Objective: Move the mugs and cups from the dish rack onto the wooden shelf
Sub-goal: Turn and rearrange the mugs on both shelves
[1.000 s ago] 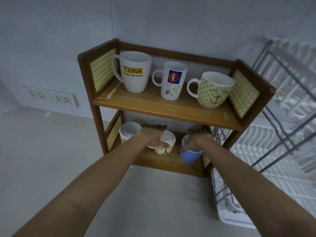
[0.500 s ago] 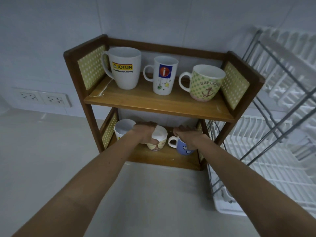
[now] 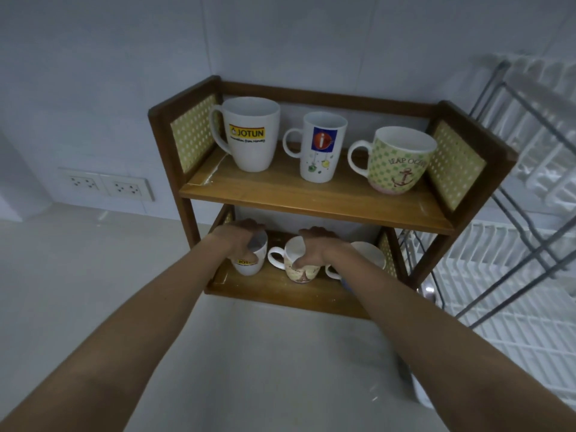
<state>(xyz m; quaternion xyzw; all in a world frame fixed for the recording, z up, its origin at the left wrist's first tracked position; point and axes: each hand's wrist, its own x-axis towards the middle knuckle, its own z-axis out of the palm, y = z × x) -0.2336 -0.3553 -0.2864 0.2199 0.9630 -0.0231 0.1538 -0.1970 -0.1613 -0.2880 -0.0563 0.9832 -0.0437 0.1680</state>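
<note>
The wooden shelf (image 3: pixel 314 199) carries three mugs on top: a white Jotun mug (image 3: pixel 249 135), a slim white mug with a blue square (image 3: pixel 321 148) and a green dotted anchor mug (image 3: pixel 397 160). On the lower board my left hand (image 3: pixel 240 241) grips the rim of a small white Jotun cup (image 3: pixel 247 266). My right hand (image 3: pixel 314 249) grips the rim of a cream patterned mug (image 3: pixel 299 271). A blue mug with a white inside (image 3: pixel 367 257) stands to the right, mostly hidden behind my right forearm.
The white and grey wire dish rack (image 3: pixel 514 244) stands right of the shelf, with no mugs visible in it. A double wall socket (image 3: pixel 107 185) sits low on the tiled wall at left. Pale countertop (image 3: pixel 93 275) spreads in front.
Both hands shifted one cup to the left: the left from the cream mug to the small white cup, the right from the blue mug to the cream mug. The blue mug stands released.
</note>
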